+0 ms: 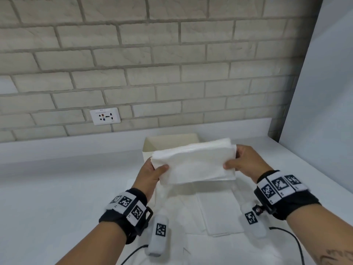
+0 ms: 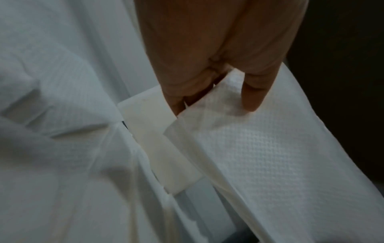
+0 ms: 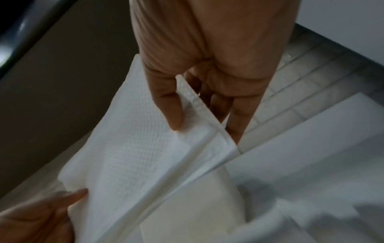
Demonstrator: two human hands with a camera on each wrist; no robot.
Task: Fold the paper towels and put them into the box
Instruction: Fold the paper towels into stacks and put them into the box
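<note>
Wristbands: black bands with white square-code tags wrap both forearms, closest to the head camera; white capsule-shaped pieces with the same codes hang under each wrist, with thin black cables trailing from them.
Left hand: left hand pinches the left end of the folded towel, thumb on top; the left wrist view shows the thumb pressed on the upper face and the fingers curled beneath.
Right hand: right hand grasps the right end the same way, thumb on top and fingers behind the edge; the right wrist view shows the fingers under the layered edge.
Folded towel: white, waffle-textured paper towel folded into a long rectangle, held level in the air between both hands, above the loose sheets and just in front of the box.
Loose sheets: more white paper towels lie flat on the desk beneath the hands, partly overlapping.
Box: cream, open-topped rectangular cardboard box stands on the desk behind the held towel, which hides much of it.
Desk: white desk runs to a pale brick wall.
Wall: white socket plate sits low on the brick, left of the box.
</note>
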